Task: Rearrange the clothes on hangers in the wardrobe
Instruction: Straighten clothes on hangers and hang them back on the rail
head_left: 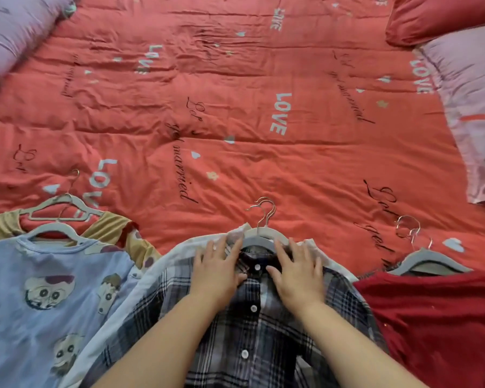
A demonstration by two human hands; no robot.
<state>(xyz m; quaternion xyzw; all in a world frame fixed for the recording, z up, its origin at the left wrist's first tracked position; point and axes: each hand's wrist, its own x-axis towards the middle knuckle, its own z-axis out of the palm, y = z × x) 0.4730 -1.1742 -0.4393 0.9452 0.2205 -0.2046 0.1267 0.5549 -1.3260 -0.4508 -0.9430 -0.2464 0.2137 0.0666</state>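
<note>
Plaid shirt (pixel 244 331) lies closest to you, flat and button-side up on the bed, between a blue cartoon T-shirt (pixel 39 303) on your left and a red garment (pixel 437 317) on your right. Your left hand (pixel 216 275) and right hand (pixel 300 278) rest flat on it either side of the collar, fingers straight and spread, gripping nothing.

Treat the shirt as light, thin woven cloth. It should be limp and quick to crease, and it will probably slide off sloped hanger arms if you drag it by the fabric. A white layer shows round its shoulders, and I cannot tell whether that is a second garment.

Just past your fingertips sits its pale hanger (pixel 259 238), stiff, with metal hooks (pixel 263 212) pointing away from you. Lift there, at the neck under the hook, so the weight hangs evenly and the top button stays shut. More than one hook seems to sit together, so expect them to snag.

The T-shirt has its own white hanger (pixel 52 229), and a spare hanger (pixel 59 210) lies on a yellow garment (pixel 0 225) behind it. The red one carries a grey hanger (pixel 429 261).

Beyond them the red bedspread (pixel 235 93) runs up to the pillows (pixel 443 15). No wardrobe is in view.
</note>
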